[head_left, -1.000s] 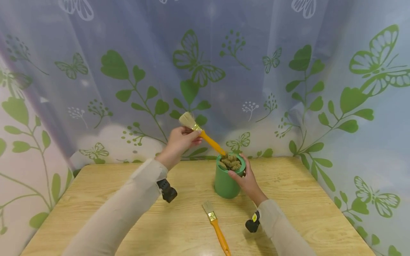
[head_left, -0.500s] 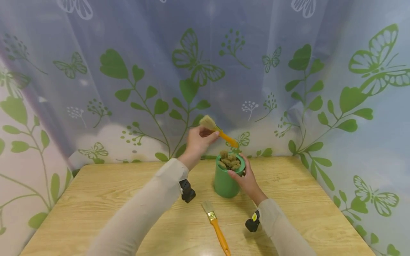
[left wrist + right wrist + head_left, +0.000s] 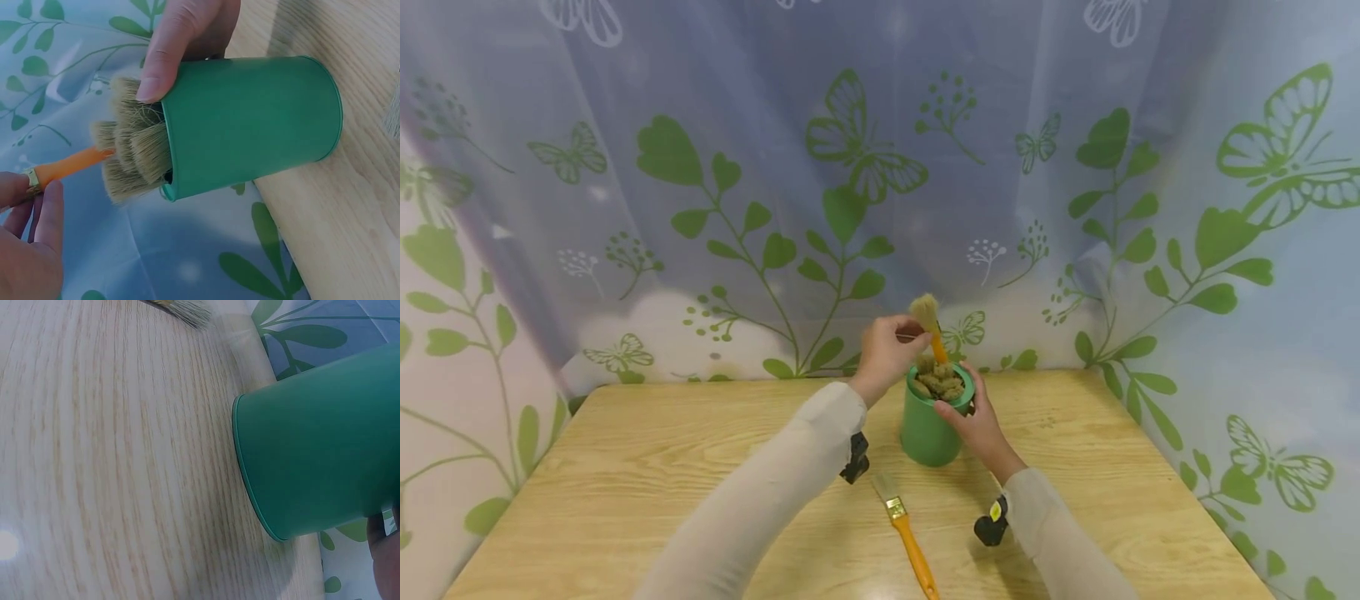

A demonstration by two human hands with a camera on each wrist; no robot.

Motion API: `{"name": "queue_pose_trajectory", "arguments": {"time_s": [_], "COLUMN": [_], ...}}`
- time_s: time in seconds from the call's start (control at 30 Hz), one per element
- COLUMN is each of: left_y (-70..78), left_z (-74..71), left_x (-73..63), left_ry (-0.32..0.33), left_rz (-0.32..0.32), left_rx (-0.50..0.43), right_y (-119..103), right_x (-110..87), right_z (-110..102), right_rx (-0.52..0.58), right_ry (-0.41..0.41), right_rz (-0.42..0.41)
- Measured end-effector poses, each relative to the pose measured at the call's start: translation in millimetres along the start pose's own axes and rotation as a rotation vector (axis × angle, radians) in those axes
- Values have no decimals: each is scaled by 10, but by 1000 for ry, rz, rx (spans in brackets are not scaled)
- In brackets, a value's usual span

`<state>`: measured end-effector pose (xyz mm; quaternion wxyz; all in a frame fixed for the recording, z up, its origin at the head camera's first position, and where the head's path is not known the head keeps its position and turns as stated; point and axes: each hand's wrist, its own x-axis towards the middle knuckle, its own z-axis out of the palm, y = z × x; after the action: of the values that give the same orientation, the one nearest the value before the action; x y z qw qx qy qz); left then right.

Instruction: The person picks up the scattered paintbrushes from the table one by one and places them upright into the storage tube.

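My left hand pinches a paintbrush near its metal band, bristles up. The brush's orange handle slants down to the mouth of a green can, its end overlapping the bristles there in the left wrist view. Several other brushes stand packed in the can, their pale bristles showing at the rim and their handles hidden inside. My right hand grips the can around its upper side, with the thumb at the rim. The can stands upright on the table.
Another paintbrush with an orange handle lies on the wooden table, in front of the can, bristles pointing away from me. A curtain printed with leaves and butterflies hangs behind the table and at both sides.
My left hand has moved right with the paintbrush, and the brush has turned from a slant to nearly upright above the can. The right hand and the can have stayed in place.
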<state>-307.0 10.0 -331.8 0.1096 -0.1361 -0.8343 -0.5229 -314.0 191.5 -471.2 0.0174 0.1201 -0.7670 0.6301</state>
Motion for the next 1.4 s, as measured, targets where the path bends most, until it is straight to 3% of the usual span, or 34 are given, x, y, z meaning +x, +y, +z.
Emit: {"name": "queue_pose_trajectory", "arguments": {"time_s": [0.33,0.53,0.73,0.9,1.17,1.4], "left_y": [-8,-152,-408,-616,-851,-1044], "left_z": [92,26,-88,-196,-332,-347], "left_x": [-25,-72,-163,-258,-482,-762], "left_ry": [2,-1,-5,-36,-134,-270], "left_rz": [21,-3,-81,-169,-302,-419], "left_rx": [-70,-69,-75,-140,-193,-156], "right_y": [-13,-8,7,26,-65,-157], "right_x": [-2,1,-6,-1,-19,-44], "right_z": [-1,6,5,7,-2,-7], "right_rx": [-10,16,19,-8,29,70], "right_ry": [6,3,10,15,-7,-34], "right_rz": [6,-10,-32,-47,9,41]}}
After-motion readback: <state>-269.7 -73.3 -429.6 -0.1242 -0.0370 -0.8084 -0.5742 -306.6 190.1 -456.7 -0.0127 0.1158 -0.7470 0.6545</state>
